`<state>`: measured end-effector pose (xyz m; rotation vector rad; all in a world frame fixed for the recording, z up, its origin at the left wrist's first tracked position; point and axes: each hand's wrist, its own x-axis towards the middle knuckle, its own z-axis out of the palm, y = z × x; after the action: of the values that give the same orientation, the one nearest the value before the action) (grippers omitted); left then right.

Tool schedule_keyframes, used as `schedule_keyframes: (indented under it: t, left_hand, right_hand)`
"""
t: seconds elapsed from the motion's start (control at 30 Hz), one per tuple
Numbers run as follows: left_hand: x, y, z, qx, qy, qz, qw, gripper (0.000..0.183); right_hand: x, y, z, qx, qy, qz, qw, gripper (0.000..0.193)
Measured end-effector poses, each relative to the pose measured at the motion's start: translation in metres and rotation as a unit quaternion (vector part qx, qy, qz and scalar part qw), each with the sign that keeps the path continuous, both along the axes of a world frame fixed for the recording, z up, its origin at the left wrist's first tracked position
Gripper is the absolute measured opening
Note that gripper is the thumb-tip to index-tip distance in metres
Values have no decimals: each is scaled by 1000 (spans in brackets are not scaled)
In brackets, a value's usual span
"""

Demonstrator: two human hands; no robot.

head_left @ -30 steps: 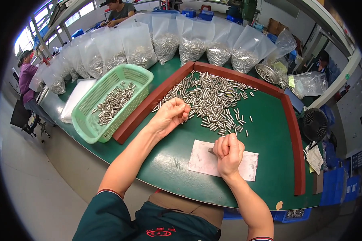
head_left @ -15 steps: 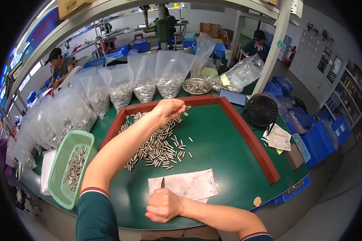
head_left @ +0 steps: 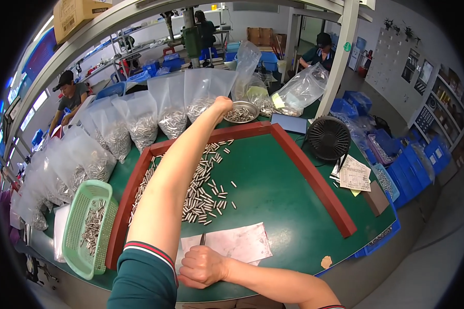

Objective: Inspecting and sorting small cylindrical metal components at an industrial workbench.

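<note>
My left hand (head_left: 222, 104) reaches far across the bench, its fingers closed at the left rim of a round metal bowl (head_left: 257, 110) of small metal pieces. Whatever those fingers hold is hidden. Beneath that forearm lies a spread of small silvery metal pins (head_left: 198, 202), partly covered by the arm. Close to the front edge, my right hand (head_left: 203, 267) makes a fist around a pointed metal tool (head_left: 203, 239); only its dark, blade-like tip shows. The fist rests at the lower left of a stained white paper sheet (head_left: 245, 244).
A dark red bar frame (head_left: 314, 178) borders the green bench top (head_left: 278, 206). Clear bags of metal pieces (head_left: 140, 123) line the back and left. A green basket (head_left: 81, 261) holds more pins. At right stand a black fan (head_left: 328, 138) and papers (head_left: 354, 175). Other people work beyond.
My left hand has moved farther away, from above the pins to the metal bowl beyond the frame. The right fist keeps its hold on the pointed tool by the paper; the view has shifted slightly.
</note>
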<state>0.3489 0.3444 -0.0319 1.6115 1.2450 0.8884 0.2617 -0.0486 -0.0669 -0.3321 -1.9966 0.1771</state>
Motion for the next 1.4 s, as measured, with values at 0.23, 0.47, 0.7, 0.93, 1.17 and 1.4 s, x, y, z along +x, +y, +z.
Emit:
schedule_keyframes:
  t: [0.23, 0.47, 0.7, 0.93, 1.17, 1.4]
  left_hand:
    - [-76, -96, 21, 267, 122, -123, 948, 24]
    - [-199, -252, 12, 369, 140, -83, 915, 11]
    - [-259, -267, -36, 383, 224, 40, 895, 21]
    - [-229, -228, -46, 267, 382, -96, 880, 79]
    - [-224, -231, -63, 235, 417, -104, 872, 69]
    - [-234, -285, -61, 261, 382, -106, 880, 71]
  right_hand:
    - [-1, 2, 2, 2, -1, 7, 1000, 29]
    - [5, 7, 13, 37, -34, -24, 998, 23]
    - [1, 6, 12, 25, -59, -35, 997, 22]
    - [0, 8, 15, 28, -69, -41, 996, 23]
    - [-1, 12, 15, 29, -46, -30, 998, 22]
    - [2, 10, 9, 14, -53, -41, 998, 24]
